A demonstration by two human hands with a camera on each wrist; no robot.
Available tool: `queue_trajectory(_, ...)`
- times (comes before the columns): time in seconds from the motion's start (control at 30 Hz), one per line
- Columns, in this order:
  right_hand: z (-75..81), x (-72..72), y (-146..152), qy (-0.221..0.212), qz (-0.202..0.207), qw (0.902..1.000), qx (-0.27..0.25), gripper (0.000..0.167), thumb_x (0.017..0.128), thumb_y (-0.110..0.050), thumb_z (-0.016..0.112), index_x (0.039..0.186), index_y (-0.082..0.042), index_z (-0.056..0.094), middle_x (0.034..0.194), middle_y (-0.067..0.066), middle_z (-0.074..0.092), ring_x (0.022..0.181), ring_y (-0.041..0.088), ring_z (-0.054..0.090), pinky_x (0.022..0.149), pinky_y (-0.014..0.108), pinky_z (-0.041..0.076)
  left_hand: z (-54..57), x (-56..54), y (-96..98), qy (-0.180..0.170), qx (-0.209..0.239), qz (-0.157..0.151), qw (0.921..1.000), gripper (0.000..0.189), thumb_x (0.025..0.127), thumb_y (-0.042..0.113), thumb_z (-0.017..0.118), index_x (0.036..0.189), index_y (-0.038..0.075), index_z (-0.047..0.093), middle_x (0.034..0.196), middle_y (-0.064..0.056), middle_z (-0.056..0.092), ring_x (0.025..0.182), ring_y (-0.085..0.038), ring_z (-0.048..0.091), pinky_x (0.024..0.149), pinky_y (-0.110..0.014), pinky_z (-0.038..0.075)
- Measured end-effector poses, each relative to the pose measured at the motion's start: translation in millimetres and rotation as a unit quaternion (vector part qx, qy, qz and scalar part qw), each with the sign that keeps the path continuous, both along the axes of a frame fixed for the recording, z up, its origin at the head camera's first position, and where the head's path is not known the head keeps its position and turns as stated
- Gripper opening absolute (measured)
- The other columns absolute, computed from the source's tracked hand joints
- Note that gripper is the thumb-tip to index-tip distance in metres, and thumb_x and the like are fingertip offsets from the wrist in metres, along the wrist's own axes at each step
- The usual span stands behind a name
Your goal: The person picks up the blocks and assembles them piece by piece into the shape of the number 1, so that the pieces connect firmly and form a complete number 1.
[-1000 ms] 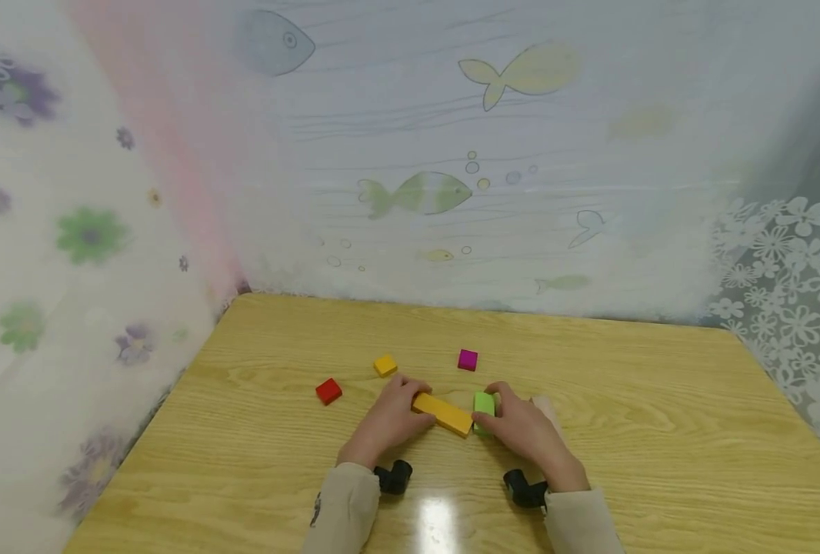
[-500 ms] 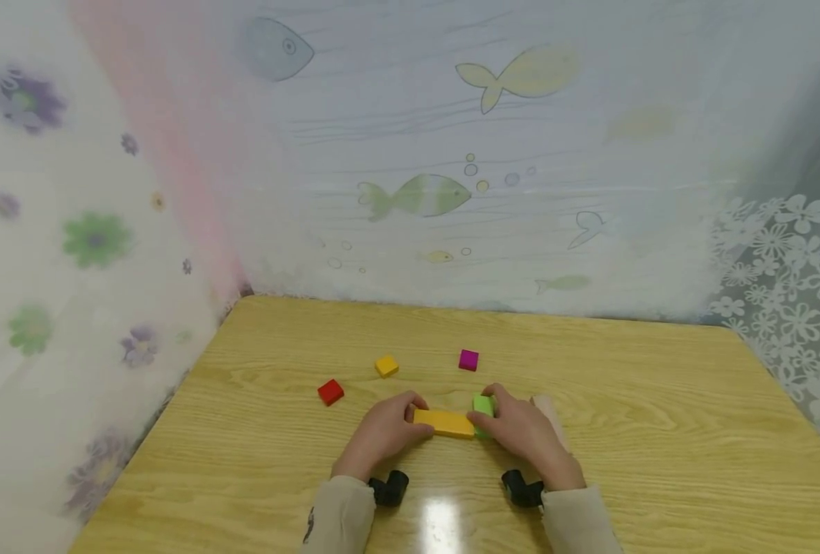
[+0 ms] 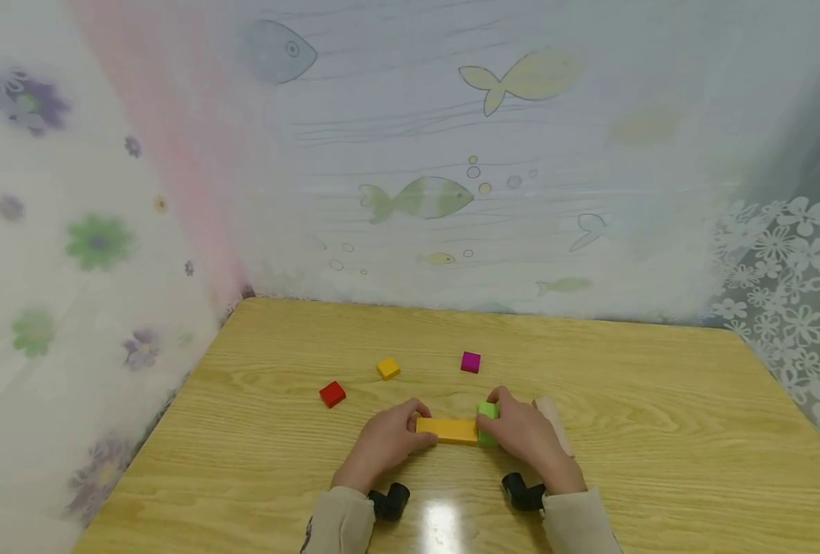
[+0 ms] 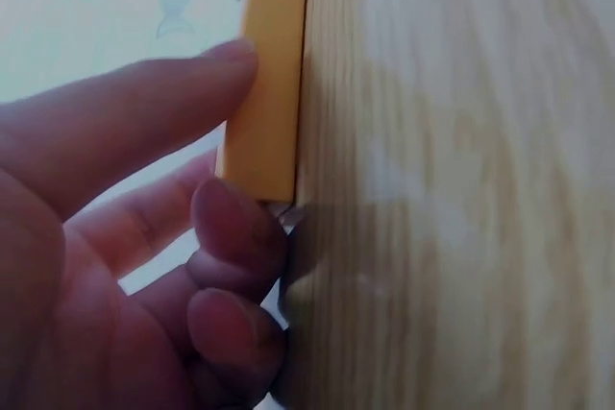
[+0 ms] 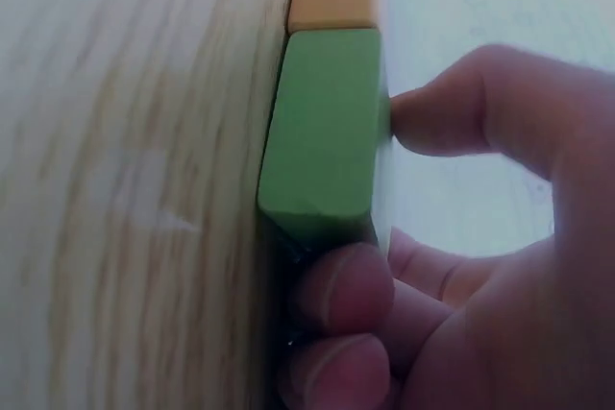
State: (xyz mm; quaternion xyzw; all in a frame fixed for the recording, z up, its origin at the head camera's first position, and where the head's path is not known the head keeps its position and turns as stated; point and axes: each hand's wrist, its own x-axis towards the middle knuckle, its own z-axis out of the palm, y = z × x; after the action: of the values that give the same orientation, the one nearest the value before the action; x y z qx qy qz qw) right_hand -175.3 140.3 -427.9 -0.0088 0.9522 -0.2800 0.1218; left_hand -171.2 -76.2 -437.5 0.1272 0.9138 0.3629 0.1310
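Note:
A long orange block (image 3: 453, 432) lies flat on the wooden table, its length running left to right in the head view. My left hand (image 3: 385, 442) grips its left end, the thumb along the near side and other fingers curled at the end. Against the right end of the orange block sits a shorter green block (image 5: 322, 127); the two touch in the right wrist view. My right hand (image 3: 529, 435) holds the green block, thumb on its upper face and fingertips curled by its outer end. Part of the green block is hidden under that hand in the head view.
Beyond my hands lie a red block (image 3: 332, 394), a small yellow-orange block (image 3: 388, 368) and a magenta block (image 3: 471, 362). A pale wooden block (image 3: 552, 423) lies just right of my right hand, partly covered. Curtains with fish (image 3: 431, 198) and flowers border the table's back and sides.
The orange block has turned from slanting to nearly straight across, its right end now meeting the green block. My left hand has moved nearer to me, still gripping it.

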Motion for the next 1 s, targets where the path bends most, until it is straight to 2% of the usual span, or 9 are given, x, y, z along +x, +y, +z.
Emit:
queue_trajectory(0.27,1.8,-0.3,0.6,-0.003,0.006,1.0,0.001,0.045,0.083,-0.039,0.052,0.118,-0.011,0.045,0.062,0.003,0.05,0.05,0.017,0.042,0.046,0.029,0.03,8.1,-1.7,-3.7,0.002,-0.032,-0.04,0.9987,0.03,0.08,0.04,0.064,0.104,0.022,0.058,0.067,0.006,0.049,0.055,-0.011,0.042,0.051,-0.026,0.033)
queue_trajectory(0.57,2.4,-1.4,7.1,0.002,-0.001,0.9999,-0.016,0.044,0.085,-0.037,0.048,0.12,-0.011,0.045,0.055,0.002,0.041,0.045,0.014,0.029,0.044,0.028,0.024,8.3,-5.1,-4.4,-0.035,0.003,-0.054,0.9979,0.03,0.078,0.039,0.066,0.101,0.022,0.058,0.063,0.003,0.05,0.054,-0.013,0.043,0.05,-0.027,0.035)
queue_trajectory(0.67,0.8,-2.6,8.0,0.003,-0.002,0.9998,-0.017,0.043,0.085,-0.037,0.048,0.12,-0.012,0.045,0.059,0.002,0.044,0.046,0.014,0.03,0.044,0.028,0.025,7.2,-5.2,-4.2,-0.042,0.006,-0.061,0.9973,0.028,0.077,0.039,0.068,0.098,0.023,0.058,0.063,0.003,0.05,0.053,-0.013,0.043,0.05,-0.027,0.035)
queue_trajectory(0.87,-0.8,-2.6,7.1,0.007,0.003,0.9996,-0.026,0.043,0.085,-0.035,0.047,0.121,-0.011,0.045,0.079,0.002,0.053,0.053,0.015,0.04,0.048,0.029,0.031,4.9,-4.6,-5.8,-0.046,-0.002,-0.077,0.9959,0.028,0.075,0.038,0.069,0.096,0.025,0.058,0.064,0.003,0.05,0.054,-0.011,0.044,0.051,-0.027,0.036)
queue_trajectory(1.0,-1.7,-2.5,7.0,0.009,-0.001,0.9997,-0.022,0.043,0.085,-0.035,0.047,0.121,-0.011,0.046,0.085,0.003,0.054,0.053,0.015,0.04,0.048,0.029,0.031,3.8,-4.1,-5.9,-0.045,0.002,-0.09,0.9949,0.028,0.075,0.039,0.069,0.097,0.025,0.059,0.065,0.004,0.051,0.055,-0.01,0.044,0.052,-0.026,0.036)
